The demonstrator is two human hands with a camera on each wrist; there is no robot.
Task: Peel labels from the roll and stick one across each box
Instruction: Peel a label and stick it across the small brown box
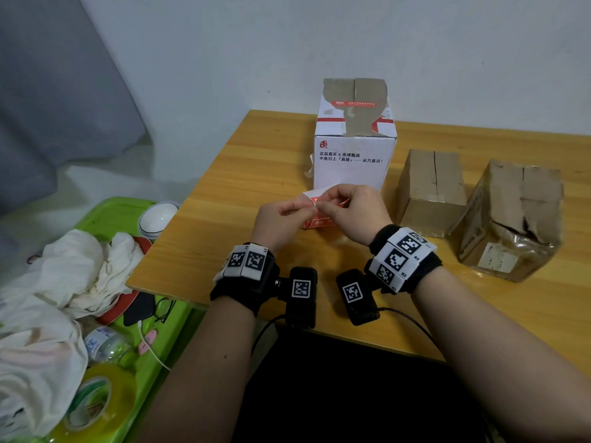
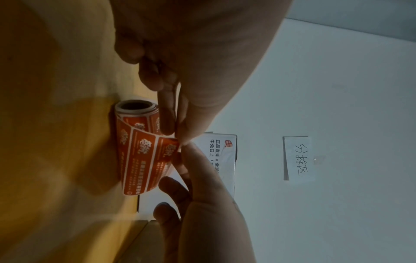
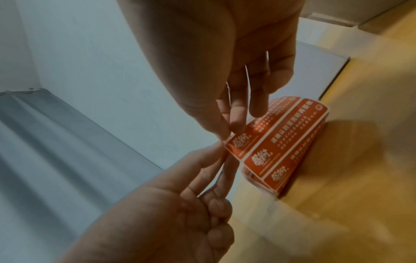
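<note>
A roll of red labels (image 1: 319,222) lies on the wooden table (image 1: 256,174) in front of a tall white box (image 1: 351,164), with its strip (image 2: 144,160) lifted off the roll (image 3: 292,142). My left hand (image 1: 308,209) pinches the free end of the strip between thumb and forefinger (image 2: 178,137). My right hand (image 1: 321,203) pinches the corner of the end label (image 3: 227,135), its tips touching the left hand (image 3: 221,156). The white box carries a red label (image 1: 353,104) on top. A plain brown box (image 1: 431,193) and a battered brown box (image 1: 511,225) stand to the right.
A green tray (image 1: 105,215) left of the table holds white cloths (image 1: 64,276), a bowl (image 1: 158,219), a bottle (image 1: 105,343) and a tape roll (image 1: 96,401). A handwritten paper sign (image 2: 297,158) hangs on the wall. The table's near edge runs under my wrists.
</note>
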